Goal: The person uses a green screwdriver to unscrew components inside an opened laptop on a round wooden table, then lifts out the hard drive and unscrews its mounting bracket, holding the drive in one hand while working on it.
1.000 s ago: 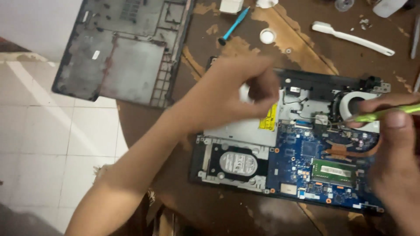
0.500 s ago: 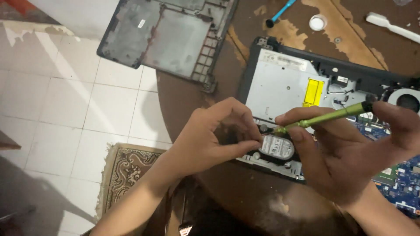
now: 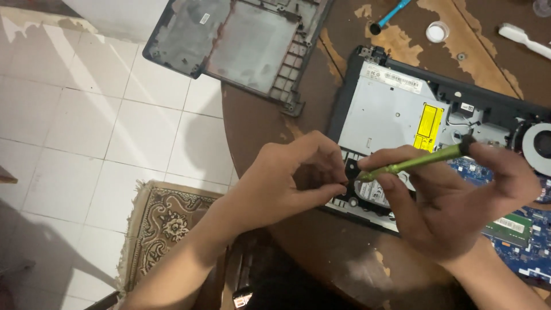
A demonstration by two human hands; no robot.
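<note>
An opened laptop (image 3: 396, 103) lies on a round brown table (image 3: 258, 115), its silver optical drive with a yellow label, a hard drive (image 3: 373, 192) and the blue circuit board exposed. My right hand (image 3: 453, 201) grips a green screwdriver (image 3: 419, 162), whose tip points left at the laptop's near-left corner beside the hard drive. My left hand (image 3: 287, 181) is pinched at that tip, thumb and fingers closed together; whether a small screw is between them I cannot tell.
The laptop's removed bottom cover (image 3: 235, 40) overhangs the table's far-left edge. A blue tool (image 3: 390, 14), a small white cap (image 3: 436, 31) and a white brush handle (image 3: 522, 37) lie at the back. White floor tiles and a patterned rug (image 3: 166, 221) are below left.
The view has shifted left and nearer. My left hand came down from the middle of the laptop to its near-left corner, and my right hand brought the screwdriver there from the fan.
</note>
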